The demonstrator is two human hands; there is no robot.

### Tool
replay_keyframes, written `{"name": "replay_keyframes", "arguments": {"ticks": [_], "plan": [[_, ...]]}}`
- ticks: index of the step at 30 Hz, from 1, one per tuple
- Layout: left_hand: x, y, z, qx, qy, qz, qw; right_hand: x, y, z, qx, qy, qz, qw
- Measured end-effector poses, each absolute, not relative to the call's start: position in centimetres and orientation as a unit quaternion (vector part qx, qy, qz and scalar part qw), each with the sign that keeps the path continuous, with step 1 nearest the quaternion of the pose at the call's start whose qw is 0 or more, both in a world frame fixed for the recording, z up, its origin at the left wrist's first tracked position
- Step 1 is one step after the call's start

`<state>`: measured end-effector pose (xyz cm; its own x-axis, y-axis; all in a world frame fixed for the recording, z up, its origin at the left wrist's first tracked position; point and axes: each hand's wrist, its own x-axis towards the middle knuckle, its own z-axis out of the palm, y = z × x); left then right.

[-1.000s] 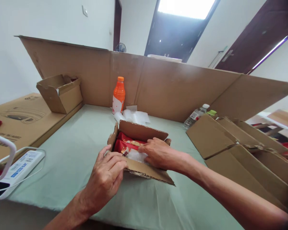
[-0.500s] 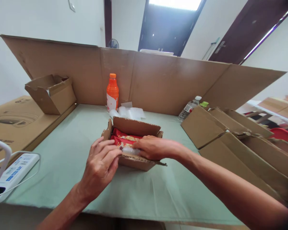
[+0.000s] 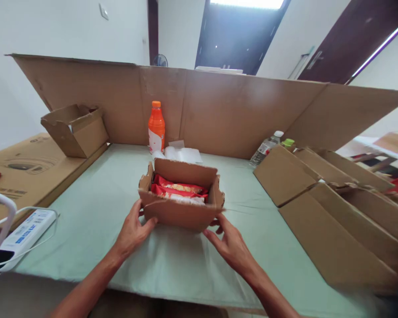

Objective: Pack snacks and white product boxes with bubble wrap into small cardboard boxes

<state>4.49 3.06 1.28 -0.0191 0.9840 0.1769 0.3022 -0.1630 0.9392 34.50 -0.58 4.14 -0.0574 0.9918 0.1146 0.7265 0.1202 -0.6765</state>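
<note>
A small open-topped cardboard box (image 3: 175, 216) is in the middle of the cloth-covered table. Red food packets (image 3: 179, 187) lie in it, with clear plastic wrap (image 3: 187, 200) along their near side. My left hand (image 3: 134, 229) grips the box's lower left corner, its thumb on the front wall and its fingers round the side. At the lower right corner my right hand (image 3: 230, 240) holds the box the same way, its fingertips partly hidden behind the corner.
Behind the box stand an orange bottle (image 3: 156, 128) and clear plastic wrap sheets (image 3: 185, 154). Several cardboard boxes (image 3: 305, 221) line the right, near a clear bottle (image 3: 265, 148). A power strip (image 3: 26, 238) and another box (image 3: 82, 132) are left. A cardboard panel (image 3: 235, 117) closes the back.
Both hands have left the box's top and inside and moved down to its lower front corners. The front flap now stands upright, and the packets show uncovered by my fingers.
</note>
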Motion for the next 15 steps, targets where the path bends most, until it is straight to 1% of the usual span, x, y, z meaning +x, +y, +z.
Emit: {"name": "replay_keyframes", "arguments": {"ticks": [2, 5, 8, 10, 13, 15], "plan": [[5.2, 2.0, 1.2, 0.593, 0.562, 0.471, 0.332, 34.0, 0.7, 3.6, -0.622, -0.684, 0.233, 0.303], [4.3, -0.9, 0.6, 0.627, 0.578, 0.436, 0.287, 35.4, 1.2, 3.3, -0.614, -0.678, 0.261, 0.308], [2.7, -2.3, -0.3, 0.639, 0.578, 0.421, 0.284, 37.1, 0.6, 2.1, -0.612, -0.663, 0.281, 0.326], [2.2, -1.4, -0.6, 0.626, 0.567, 0.437, 0.311, 37.2, 0.5, 1.3, -0.605, -0.660, 0.298, 0.330], [2.7, 1.7, -0.4, 0.611, 0.510, 0.458, 0.397, 36.1, 0.9, 0.4, -0.603, -0.659, 0.314, 0.323], [3.2, 3.8, -0.2, 0.607, 0.456, 0.473, 0.446, 35.4, 1.6, 0.0, -0.605, -0.653, 0.311, 0.333]]}}
